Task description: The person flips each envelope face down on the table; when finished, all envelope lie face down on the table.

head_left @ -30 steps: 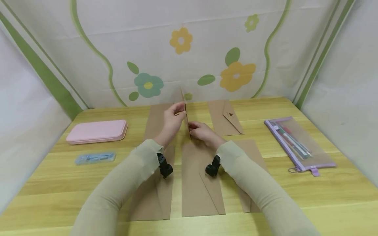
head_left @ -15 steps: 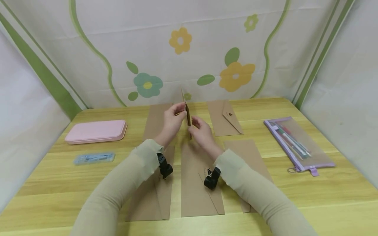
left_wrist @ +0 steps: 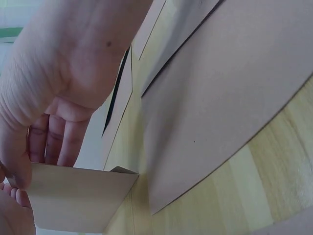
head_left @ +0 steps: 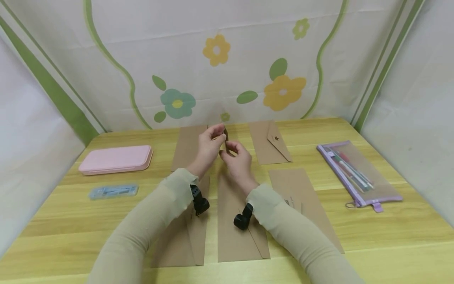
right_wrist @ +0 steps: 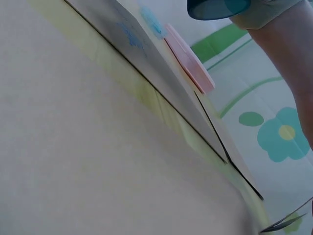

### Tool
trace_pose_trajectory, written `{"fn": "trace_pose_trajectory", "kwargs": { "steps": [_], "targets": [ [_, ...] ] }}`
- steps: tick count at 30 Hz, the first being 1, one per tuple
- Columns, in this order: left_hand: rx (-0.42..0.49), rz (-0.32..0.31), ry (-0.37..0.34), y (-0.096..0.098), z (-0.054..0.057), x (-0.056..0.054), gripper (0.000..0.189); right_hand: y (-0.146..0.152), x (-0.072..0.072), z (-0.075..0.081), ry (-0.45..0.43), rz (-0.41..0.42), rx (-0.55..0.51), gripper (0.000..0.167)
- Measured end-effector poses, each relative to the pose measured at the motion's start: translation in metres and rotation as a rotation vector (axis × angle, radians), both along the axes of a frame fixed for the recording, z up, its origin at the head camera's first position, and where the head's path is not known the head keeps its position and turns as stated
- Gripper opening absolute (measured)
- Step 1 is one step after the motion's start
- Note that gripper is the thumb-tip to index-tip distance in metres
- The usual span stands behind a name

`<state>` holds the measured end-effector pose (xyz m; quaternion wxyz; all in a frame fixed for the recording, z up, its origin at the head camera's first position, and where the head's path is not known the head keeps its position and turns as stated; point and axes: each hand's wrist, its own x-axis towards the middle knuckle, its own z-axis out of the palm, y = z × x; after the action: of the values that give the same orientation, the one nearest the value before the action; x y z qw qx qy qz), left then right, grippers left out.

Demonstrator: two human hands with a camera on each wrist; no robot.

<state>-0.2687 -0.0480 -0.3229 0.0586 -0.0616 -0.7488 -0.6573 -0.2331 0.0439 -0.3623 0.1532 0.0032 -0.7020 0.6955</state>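
Note:
A brown kraft envelope [left_wrist: 80,198] stands on edge, seen almost edge-on from the head. My left hand [head_left: 208,146] pinches its upper left side between thumb and fingers. Close by, my right hand [head_left: 238,161] has thumb and fingers curled at the envelope's near edge, just below the left hand. A small folded corner of the envelope shows in the left wrist view, where the left thumb [left_wrist: 14,164] lies against its edge. Beneath the hands lies another brown envelope [head_left: 230,232], flap side up. The right wrist view does not show the right hand's grip.
More brown envelopes lie around: front left [head_left: 177,244], right [head_left: 305,201], back right [head_left: 267,144] and back left [head_left: 188,144]. A pink case [head_left: 115,159] and a small light blue clear case [head_left: 113,191] sit left. A purple-trimmed pouch with pens [head_left: 360,173] lies right.
My right hand has shifted up and to the left along the held envelope, closer to my left hand. The envelope's top appears lower in view. My left hand has hardly moved.

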Motion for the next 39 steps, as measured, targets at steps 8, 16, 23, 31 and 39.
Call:
{"fn": "trace_pose_trajectory", "kwargs": {
  "steps": [8,16,23,31,39],
  "targets": [
    [0.109,0.009,-0.031,0.002,-0.001,-0.002,0.034,-0.002,-0.001,-0.002,0.055,-0.136,0.103,0.015],
    [0.115,-0.019,-0.065,0.005,0.006,0.000,0.036,-0.001,0.001,-0.001,0.096,-0.201,0.134,0.010],
    [0.175,-0.052,-0.086,0.007,0.009,0.001,0.037,0.002,0.000,-0.001,0.142,-0.267,0.138,0.007],
    [0.237,-0.035,-0.053,0.000,0.000,0.007,0.034,0.008,0.001,0.013,0.202,-0.318,0.003,0.011],
    [0.312,0.017,-0.077,-0.011,-0.013,0.013,0.032,0.012,-0.002,0.024,0.198,-0.336,-0.209,0.014]
  ]
}}
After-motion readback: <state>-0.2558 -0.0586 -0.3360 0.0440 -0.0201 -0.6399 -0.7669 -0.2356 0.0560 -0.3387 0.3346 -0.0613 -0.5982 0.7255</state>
